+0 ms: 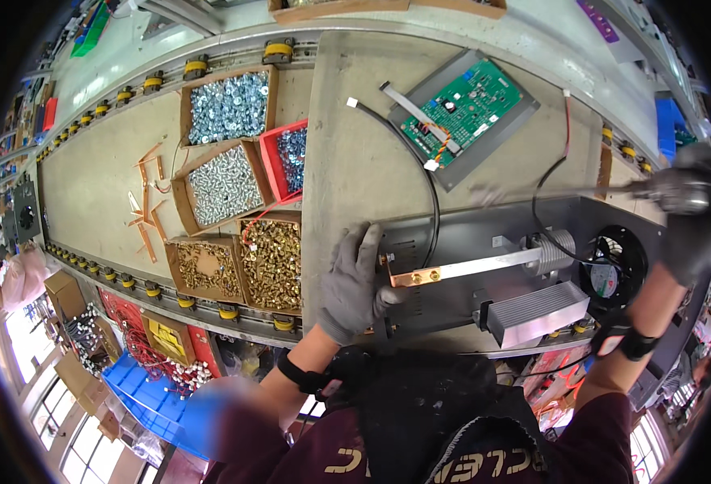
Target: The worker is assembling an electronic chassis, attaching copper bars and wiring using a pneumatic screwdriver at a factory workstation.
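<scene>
A black metal case point(468, 230) lies in front of me. My left hand point(351, 282), in a grey glove, grips its left end panel, with the thumb on the inner side beside a copper terminal strip point(416, 277). From that strip a silver bar point(485, 264) runs right to a ribbed metal cylinder point(556, 252). A finned aluminium block point(537, 313) and a round black fan point(614, 270) are also in the case. At the far right, my gloved right hand point(686, 242) is closed around a power screwdriver point(682, 194); its long shaft points left, blurred, above the case.
Beyond the case lies a green circuit board point(476, 105) on a grey plate, beside a black cable point(420, 153). At left stand boxes of washers point(228, 106), silver screws point(225, 185) and brass-coloured fasteners point(271, 266), and a red bin point(279, 165). Copper strips point(147, 206) lie farther left.
</scene>
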Action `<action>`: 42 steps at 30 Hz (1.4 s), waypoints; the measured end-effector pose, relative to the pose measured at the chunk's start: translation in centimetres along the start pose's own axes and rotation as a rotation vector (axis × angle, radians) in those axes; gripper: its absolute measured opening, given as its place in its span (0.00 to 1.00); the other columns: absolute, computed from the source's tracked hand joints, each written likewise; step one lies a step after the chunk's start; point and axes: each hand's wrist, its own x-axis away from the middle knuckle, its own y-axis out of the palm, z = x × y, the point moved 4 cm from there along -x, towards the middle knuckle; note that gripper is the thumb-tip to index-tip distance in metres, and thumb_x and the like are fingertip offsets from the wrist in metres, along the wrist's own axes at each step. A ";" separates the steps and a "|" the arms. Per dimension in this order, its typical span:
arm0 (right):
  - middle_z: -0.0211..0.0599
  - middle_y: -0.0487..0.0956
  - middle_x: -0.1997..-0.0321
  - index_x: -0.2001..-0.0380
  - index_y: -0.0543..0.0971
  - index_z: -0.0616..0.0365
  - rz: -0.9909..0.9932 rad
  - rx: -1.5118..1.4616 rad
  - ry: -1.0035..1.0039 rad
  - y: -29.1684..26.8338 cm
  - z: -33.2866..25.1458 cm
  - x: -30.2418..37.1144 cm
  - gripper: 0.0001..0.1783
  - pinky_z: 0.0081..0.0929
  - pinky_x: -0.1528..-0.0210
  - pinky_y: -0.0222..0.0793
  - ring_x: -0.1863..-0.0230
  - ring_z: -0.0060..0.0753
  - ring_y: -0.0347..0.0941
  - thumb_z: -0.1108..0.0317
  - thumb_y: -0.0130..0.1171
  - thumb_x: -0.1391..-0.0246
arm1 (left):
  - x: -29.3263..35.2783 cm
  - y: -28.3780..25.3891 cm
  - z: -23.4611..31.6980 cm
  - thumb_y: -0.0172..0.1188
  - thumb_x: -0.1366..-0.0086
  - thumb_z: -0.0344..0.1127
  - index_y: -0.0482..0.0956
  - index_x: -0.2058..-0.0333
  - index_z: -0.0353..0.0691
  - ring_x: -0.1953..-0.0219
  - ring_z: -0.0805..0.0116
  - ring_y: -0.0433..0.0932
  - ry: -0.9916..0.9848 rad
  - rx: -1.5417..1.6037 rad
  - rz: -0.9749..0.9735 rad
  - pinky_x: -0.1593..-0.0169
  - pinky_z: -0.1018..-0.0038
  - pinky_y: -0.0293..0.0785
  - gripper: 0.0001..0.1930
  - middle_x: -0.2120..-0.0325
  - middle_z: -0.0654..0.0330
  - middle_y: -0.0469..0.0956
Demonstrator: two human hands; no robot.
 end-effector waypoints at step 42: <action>0.37 0.74 0.75 0.72 0.72 0.55 0.197 -0.595 1.128 7.6 24.5 12.8 0.06 0.44 0.65 0.72 0.72 0.39 0.72 0.65 0.54 0.47 | -1.1 6.7 0.9 0.48 0.42 0.62 0.69 0.58 0.37 0.60 0.50 0.73 0.011 0.030 0.394 0.59 0.64 0.72 0.31 0.58 0.46 0.69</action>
